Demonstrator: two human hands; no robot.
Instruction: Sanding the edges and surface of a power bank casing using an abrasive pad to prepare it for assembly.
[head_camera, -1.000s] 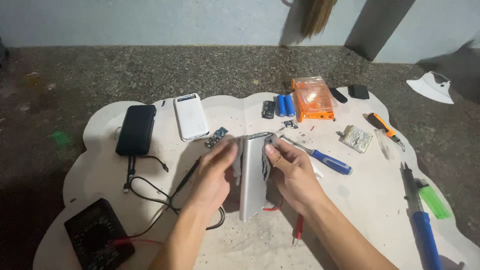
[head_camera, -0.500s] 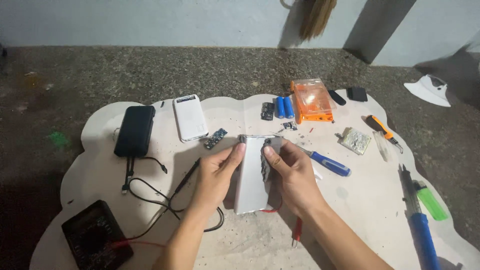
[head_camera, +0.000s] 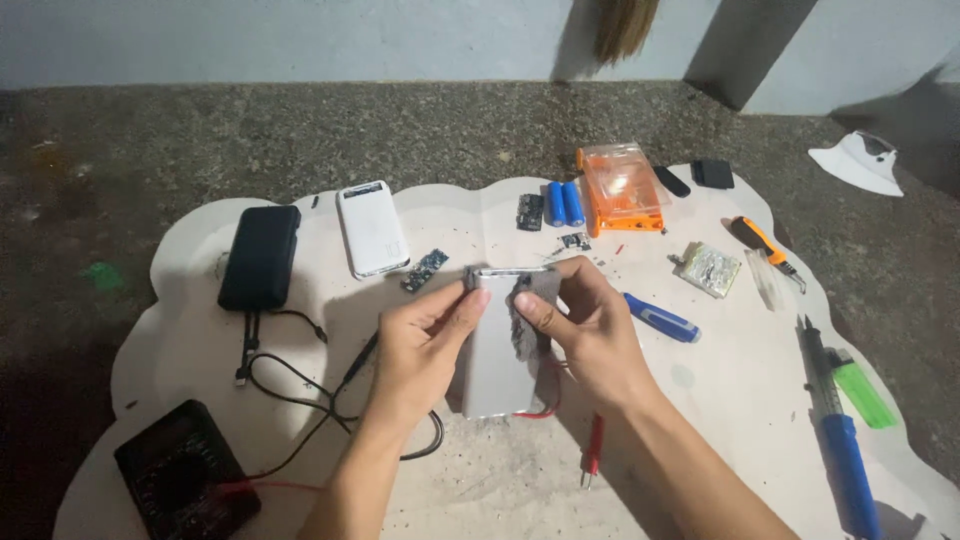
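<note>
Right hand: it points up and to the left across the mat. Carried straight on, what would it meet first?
The right hand already touches the grey pack. Beyond it, the small circuit board probably comes first, then the white power bank; depth is unclear.

Orange translucent plastic case (head_camera: 621, 188), rectangular, at the far side of the pale work mat (head_camera: 720, 380), white power bank (head_camera: 372, 227) with a small dark screen strip at its far end, left of that case
</note>
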